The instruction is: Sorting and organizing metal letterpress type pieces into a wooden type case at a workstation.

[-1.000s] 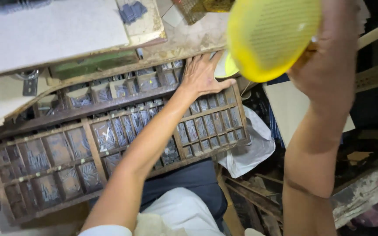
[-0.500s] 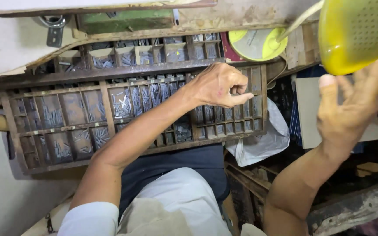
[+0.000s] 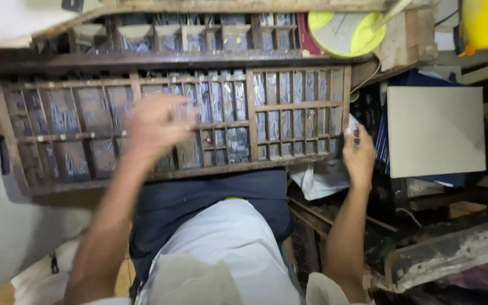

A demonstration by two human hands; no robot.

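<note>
A cluttered workshop is seen. The wooden type case (image 3: 176, 121) fills the centre; the blurred left hand (image 3: 156, 127) hovers over it, grip indiscernible. At three o'clock, its corner is touched by the right hand (image 3: 359, 155), fingers loosely curled.

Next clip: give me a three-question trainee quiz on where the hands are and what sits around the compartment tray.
1. True or false: the left hand is over the wooden compartment tray.
2. Where is the right hand? A) at the tray's right end B) on the yellow round lid C) on the pale board
3. Fill in: the tray's compartments hold small ___ pieces.

Key: 1 true. 2 A. 3 grey, apparently metal.
</note>
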